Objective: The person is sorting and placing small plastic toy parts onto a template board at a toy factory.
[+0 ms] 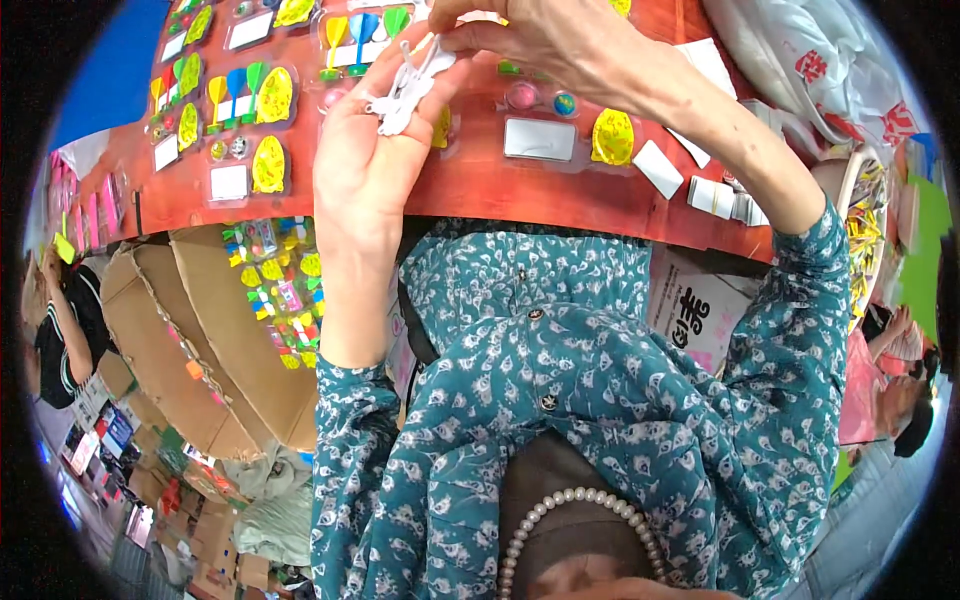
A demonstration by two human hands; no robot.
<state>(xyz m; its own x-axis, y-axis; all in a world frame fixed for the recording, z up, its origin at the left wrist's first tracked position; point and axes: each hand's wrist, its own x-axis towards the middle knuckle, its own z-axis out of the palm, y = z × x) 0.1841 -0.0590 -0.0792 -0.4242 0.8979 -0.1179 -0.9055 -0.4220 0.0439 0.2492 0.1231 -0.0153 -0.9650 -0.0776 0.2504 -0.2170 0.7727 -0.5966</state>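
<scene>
My left hand (365, 165) is turned palm up over the far part of the red table, its fingers partly hidden at the top edge. Across the palm lies a small bunch of white pieces (403, 98) with thin, cord-like ends; their exact kind does not show. From the right my right hand (545, 35) reaches over, its fingertips pinched at the top of this bunch. Under and around both hands sit clear plastic trays with toy darts (362, 40), yellow oval pieces (612, 137), small balls (522, 96) and white cards (539, 139).
More filled trays (247, 95) cover the table's left side. Loose white cards (711, 196) lie at right, near a white plastic bag (800, 45) and a tub of small yellow pieces (862, 235). An open cardboard box (150, 340) with packed trays stands below left. Other people sit at both sides.
</scene>
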